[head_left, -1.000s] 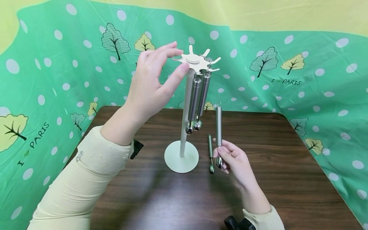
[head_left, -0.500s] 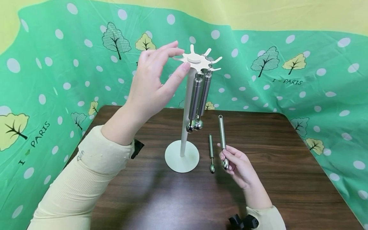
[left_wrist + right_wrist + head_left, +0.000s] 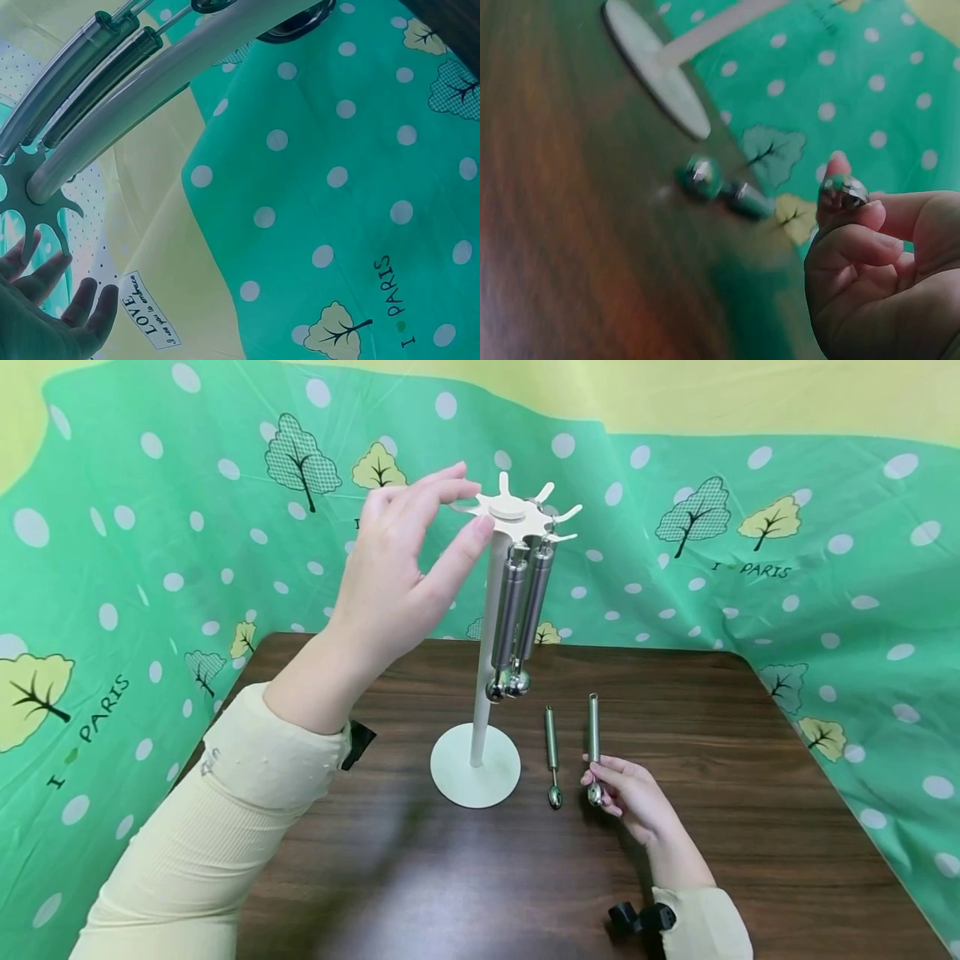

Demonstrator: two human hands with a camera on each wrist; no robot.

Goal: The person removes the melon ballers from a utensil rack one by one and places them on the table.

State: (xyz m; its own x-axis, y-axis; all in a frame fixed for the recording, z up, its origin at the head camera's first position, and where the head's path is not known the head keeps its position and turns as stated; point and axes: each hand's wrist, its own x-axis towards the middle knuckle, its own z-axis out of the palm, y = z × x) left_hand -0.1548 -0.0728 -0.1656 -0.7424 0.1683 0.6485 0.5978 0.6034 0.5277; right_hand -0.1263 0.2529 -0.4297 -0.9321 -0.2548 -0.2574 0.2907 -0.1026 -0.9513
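Note:
A white rack [image 3: 487, 602] stands upright on a round base, with a ring of hooks at its top. My left hand [image 3: 393, 560] touches that top with thumb and fingertips, its fingers fairly straight; in the left wrist view the fingers [image 3: 45, 281] meet the hook tips. Two steel melon ballers [image 3: 510, 610] hang from hooks on the rack's right side. Right of the base, my right hand [image 3: 630, 793] pinches another melon baller [image 3: 594, 727] near its bowl, handle pointing away. Whether it touches the table cannot be told. One smaller melon baller [image 3: 552, 739] lies between rack and right hand.
The dark wooden table [image 3: 390, 877] ends at a green dotted cloth [image 3: 637, 543] behind and at both sides. Several bare hooks [image 3: 543, 492] stick out from the rack's top. A black strap device [image 3: 641, 918] sits at the right wrist.
My right hand has moved right and slightly toward me, lowering the melon baller and swinging its handle down toward the table. The left hand stays at the rack's top.

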